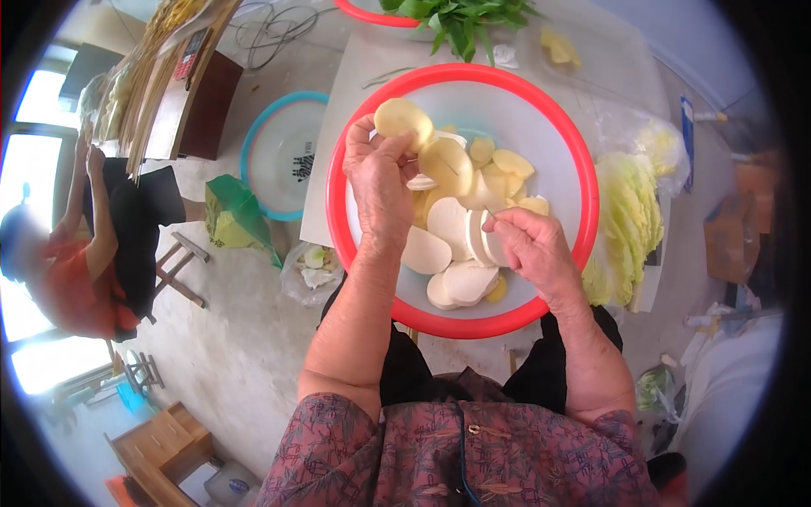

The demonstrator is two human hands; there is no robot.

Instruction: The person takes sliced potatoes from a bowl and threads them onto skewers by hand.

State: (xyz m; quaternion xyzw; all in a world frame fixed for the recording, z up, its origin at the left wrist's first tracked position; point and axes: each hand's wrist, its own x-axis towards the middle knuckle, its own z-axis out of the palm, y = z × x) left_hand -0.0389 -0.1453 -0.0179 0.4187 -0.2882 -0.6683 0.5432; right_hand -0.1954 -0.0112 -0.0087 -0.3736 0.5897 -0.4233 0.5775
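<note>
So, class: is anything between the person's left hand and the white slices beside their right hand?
In this view, yes: a yellow slice sits close by the left hand, toward the white slices. Its height is unclear.

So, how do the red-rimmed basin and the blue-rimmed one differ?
The red-rimmed basin holds white slices and yellow slices; the blue-rimmed basin shows a zebra print inside. The red one lies straight ahead, the blue one off to the left and partly hidden. Both are round, with pale insides.
</note>
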